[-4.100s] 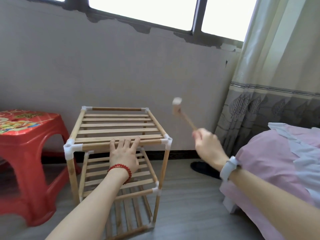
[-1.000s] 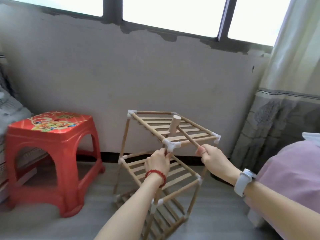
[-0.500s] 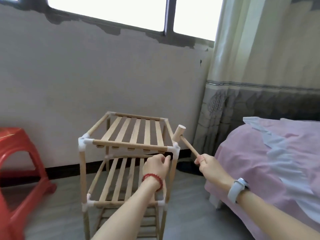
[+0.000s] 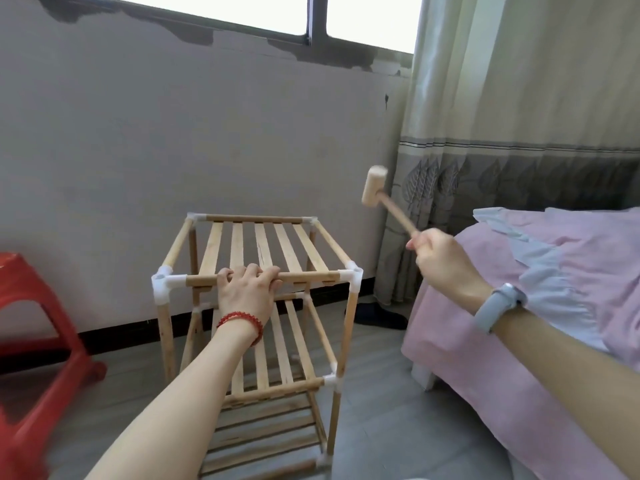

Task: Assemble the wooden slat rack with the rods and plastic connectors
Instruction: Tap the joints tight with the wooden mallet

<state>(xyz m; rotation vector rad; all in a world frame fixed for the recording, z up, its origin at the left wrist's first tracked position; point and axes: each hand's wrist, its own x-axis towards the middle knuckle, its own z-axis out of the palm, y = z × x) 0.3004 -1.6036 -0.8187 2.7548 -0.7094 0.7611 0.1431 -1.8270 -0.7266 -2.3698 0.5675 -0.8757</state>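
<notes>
Left hand (image 4: 247, 294) curls over the rack (image 4: 263, 306) front rod to steady it — right hand (image 4: 441, 259) fists a raised mallet (image 4: 375, 190), likely to tap the near right connector (image 4: 352, 277) tight.

floor (image 4: 381, 427): grey | on it: rack (image 4: 263, 258), red stool (image 4: 38, 341), bed (image 4: 519, 306)

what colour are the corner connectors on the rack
White plastic connectors, clear in the head view against the pale wood rack.
</notes>
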